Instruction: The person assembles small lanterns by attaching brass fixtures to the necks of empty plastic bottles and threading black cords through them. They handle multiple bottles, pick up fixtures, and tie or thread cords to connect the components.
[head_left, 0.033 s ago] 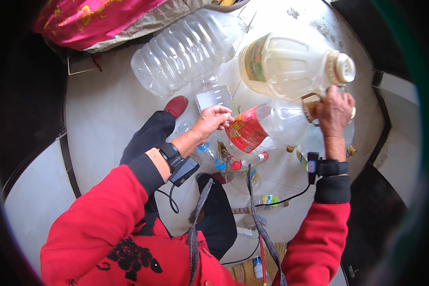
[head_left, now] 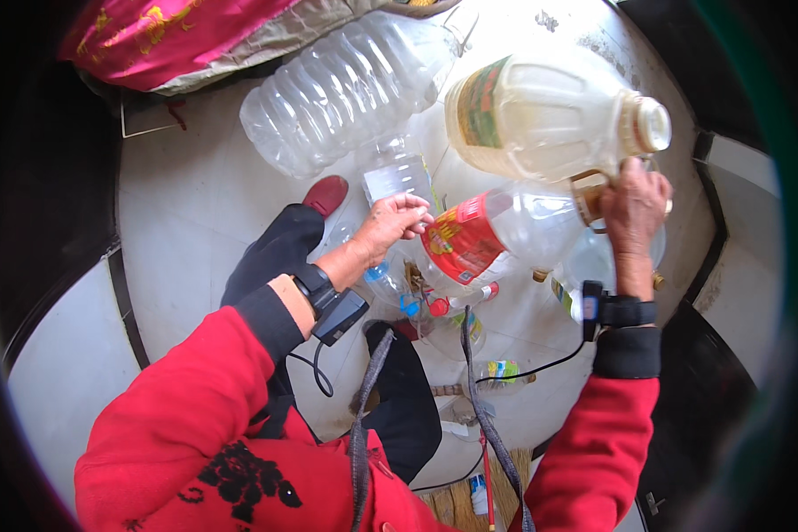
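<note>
1. Your red-label bottle (head_left: 468, 244) sits between your two hands; long axis runs mostly sideways, neck pointing right and slightly away from you, base toward your left hand.
2. Your right hand (head_left: 634, 206) is curled round the neck end; your left hand (head_left: 392, 229) has bent fingers by the base, can't tell if they're pinching it.
3. Cloudy jug (head_left: 541, 115) crowds the far side; smaller bottles (head_left: 386, 282) crowd the near side; pale floor (head_left: 186, 195) shows further left.
</note>
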### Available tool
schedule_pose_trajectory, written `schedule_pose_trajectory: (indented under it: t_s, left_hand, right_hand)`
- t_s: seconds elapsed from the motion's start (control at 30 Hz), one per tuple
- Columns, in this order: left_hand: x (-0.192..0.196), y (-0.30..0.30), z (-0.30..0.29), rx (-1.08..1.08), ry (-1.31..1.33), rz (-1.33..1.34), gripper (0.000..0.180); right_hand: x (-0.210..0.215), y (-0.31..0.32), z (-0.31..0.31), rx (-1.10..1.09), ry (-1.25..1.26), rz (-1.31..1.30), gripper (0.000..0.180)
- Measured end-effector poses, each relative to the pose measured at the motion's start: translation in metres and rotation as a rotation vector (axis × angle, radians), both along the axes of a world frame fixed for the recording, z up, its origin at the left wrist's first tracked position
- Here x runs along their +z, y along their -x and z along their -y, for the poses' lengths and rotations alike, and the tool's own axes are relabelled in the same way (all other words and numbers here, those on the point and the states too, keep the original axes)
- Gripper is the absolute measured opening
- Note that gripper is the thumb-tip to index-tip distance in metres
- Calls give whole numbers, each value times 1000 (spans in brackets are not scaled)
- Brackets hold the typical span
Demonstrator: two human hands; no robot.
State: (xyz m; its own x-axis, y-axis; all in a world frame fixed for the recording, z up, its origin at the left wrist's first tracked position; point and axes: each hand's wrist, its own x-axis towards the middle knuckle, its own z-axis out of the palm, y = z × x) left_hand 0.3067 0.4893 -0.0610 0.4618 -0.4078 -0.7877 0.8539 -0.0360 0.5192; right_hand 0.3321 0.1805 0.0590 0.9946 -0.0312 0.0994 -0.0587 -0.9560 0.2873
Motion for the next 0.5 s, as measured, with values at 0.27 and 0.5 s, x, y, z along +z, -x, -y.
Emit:
schedule_pose_trajectory:
  t_s: [0.27, 0.5]
  left_hand:
    - [-4, -22, 2, 232, 182, -135, 18]
    - [-3, -20, 14, 187, 202, -236, 18]
  right_hand:
    - [47, 3, 126, -573, -216, 30, 21]
    - [83, -13, 228, -601, -120, 109, 26]
